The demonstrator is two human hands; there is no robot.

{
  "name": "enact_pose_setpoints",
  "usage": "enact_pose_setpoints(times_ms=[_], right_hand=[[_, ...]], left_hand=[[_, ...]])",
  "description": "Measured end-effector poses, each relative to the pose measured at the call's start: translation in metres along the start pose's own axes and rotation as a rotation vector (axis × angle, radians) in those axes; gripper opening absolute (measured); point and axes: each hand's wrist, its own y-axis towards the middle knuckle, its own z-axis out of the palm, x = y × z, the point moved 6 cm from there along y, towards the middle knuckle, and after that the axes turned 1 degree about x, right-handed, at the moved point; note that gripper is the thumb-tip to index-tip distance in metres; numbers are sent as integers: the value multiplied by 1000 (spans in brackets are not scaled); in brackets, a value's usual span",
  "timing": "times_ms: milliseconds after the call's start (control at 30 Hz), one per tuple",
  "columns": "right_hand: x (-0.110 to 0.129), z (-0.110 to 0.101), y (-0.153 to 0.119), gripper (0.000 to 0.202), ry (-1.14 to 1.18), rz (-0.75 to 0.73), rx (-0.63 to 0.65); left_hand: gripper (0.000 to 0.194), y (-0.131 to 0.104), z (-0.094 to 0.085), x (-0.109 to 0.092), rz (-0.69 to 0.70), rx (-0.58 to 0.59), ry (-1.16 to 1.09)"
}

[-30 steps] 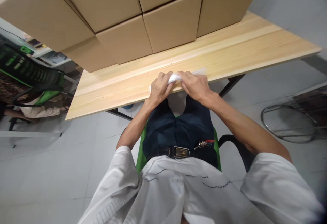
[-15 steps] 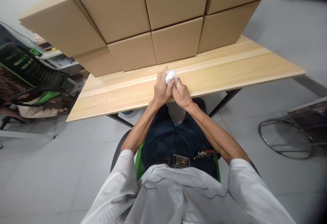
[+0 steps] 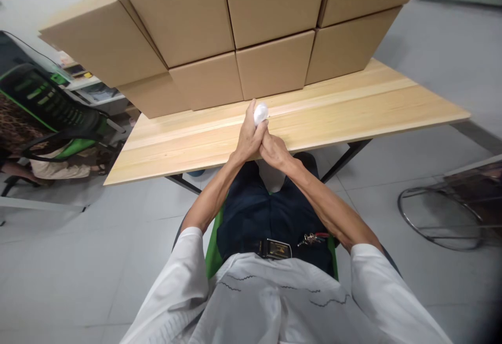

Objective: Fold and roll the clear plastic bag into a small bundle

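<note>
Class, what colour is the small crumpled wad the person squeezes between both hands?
White. The wad shows best in the head view, above the left hand and right hand.

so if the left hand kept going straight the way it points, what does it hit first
Most likely the cardboard boxes stacked at the back of the table. The left hand, closed on a white wad, points toward them, and the strip of tabletop between looks free, though depth is hard to judge.

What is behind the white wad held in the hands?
Behind the white wad stretches bare wooden table, then stacked cardboard boxes. The left hand and right hand cover the wad's lower part.
</note>
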Motion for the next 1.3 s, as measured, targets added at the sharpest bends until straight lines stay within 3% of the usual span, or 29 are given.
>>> enact_pose_setpoints(times_ms=[133, 233, 367, 433, 600, 767, 933, 1067, 1300], right_hand=[[10, -5, -8, 61, -30, -52, 49], [5, -8, -13, 52, 33, -63, 20], [-11, -7, -18, 45, 326, -106, -77], [-22, -6, -19, 41, 508, -113, -116], [-43, -6, -16, 39, 821, -86, -152], [-50, -5, -13, 40, 908, -70, -165], [-63, -2, -4, 49, 799, 3, -247], [-57, -7, 5, 57, 475, -116, -263], [-35, -3, 13, 69, 172, -277, -130]], left_hand=[[95, 15, -18, -6, -17, 11, 98], [90, 24, -26, -11, -107, 54, 299], [86, 24, -19, -11, -295, 228, 696], [82, 21, -13, -13, -309, 292, 828], [88, 15, -11, -12, -274, 328, 877], [95, -3, -36, -19, -241, 249, 797], [76, -38, -53, -38, -220, 278, 791], [75, -60, -56, -43, -236, 251, 766], [68, -76, -24, -46, -188, 247, 709]])
